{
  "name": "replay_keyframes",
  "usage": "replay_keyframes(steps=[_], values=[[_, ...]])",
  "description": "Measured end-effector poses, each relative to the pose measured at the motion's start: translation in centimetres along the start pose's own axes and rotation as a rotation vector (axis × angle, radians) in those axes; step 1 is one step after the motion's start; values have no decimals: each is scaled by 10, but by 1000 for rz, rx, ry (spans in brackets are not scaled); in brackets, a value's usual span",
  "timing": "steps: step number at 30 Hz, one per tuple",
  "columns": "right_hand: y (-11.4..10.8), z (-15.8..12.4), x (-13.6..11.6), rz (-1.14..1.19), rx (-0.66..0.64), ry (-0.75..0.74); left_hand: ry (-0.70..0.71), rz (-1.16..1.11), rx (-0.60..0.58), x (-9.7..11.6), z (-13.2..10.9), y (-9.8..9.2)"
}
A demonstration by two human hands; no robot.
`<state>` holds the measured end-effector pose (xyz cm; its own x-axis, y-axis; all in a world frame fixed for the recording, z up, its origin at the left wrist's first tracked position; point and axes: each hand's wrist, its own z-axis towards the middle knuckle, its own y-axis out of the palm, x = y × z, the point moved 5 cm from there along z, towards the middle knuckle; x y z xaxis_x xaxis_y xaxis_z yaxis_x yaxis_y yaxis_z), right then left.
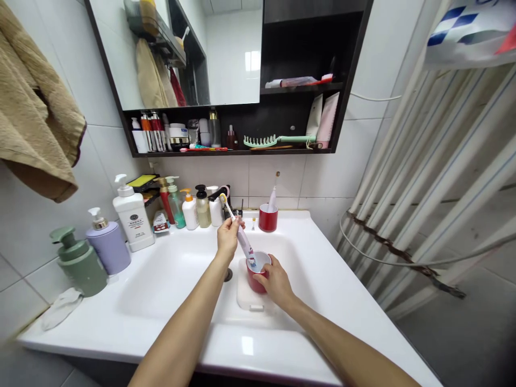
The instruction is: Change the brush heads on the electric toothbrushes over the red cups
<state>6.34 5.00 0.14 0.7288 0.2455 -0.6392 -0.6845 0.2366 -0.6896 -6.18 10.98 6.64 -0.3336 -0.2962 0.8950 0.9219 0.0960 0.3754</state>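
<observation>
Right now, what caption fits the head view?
Left hand holds a toothbrush to the red cup in the right hand.

A: Brush?
B: Electric toothbrush [244, 242], white with a pink cartoon print, tilted, head up-left. Pinched near the neck by left hand [228, 238].
A: Cup?
B: Red cup [253, 280], white inside, tilted, gripped at the rim by right hand [276, 280]. Brush's lower end sits just over it.

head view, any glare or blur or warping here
In the head view, white glare sits on the front of the sink and on the mirror; the wide lens slants the shelf; the left hand and right hand look sharp, while the lower left corner smears.
</observation>
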Motion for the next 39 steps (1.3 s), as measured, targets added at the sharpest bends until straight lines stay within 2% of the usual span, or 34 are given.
replay_keyframes(steps=[6,9,12,14,17,23,25,29,33,37,39], values=[[1,2,9,-13,-53,20,5,-90,69,6,-2,-9],[-15,6,12,41,-49,-5,-52,-161,63,1,-4,-8],[-33,11,6,262,-22,-21,-141,-185,36,-11,-10,0],[-32,11,-3,444,-114,-13,-210,-194,16,-21,-16,8],[-19,6,-16,608,-290,22,-295,-222,-11,-34,-22,15],[6,-11,-15,924,-572,260,-383,-276,-23,-49,-21,10],[6,-10,-12,891,-572,253,-385,-304,-4,-51,-20,8],[1,-5,-9,679,-463,189,-362,-338,33,-53,-20,8],[4,-6,-13,681,-538,232,-369,-332,88,-54,-20,6],[2,-5,-16,594,-452,189,-345,-346,96,-53,-20,4],[4,-6,-17,640,-494,218,-353,-342,108,-53,-20,3]])
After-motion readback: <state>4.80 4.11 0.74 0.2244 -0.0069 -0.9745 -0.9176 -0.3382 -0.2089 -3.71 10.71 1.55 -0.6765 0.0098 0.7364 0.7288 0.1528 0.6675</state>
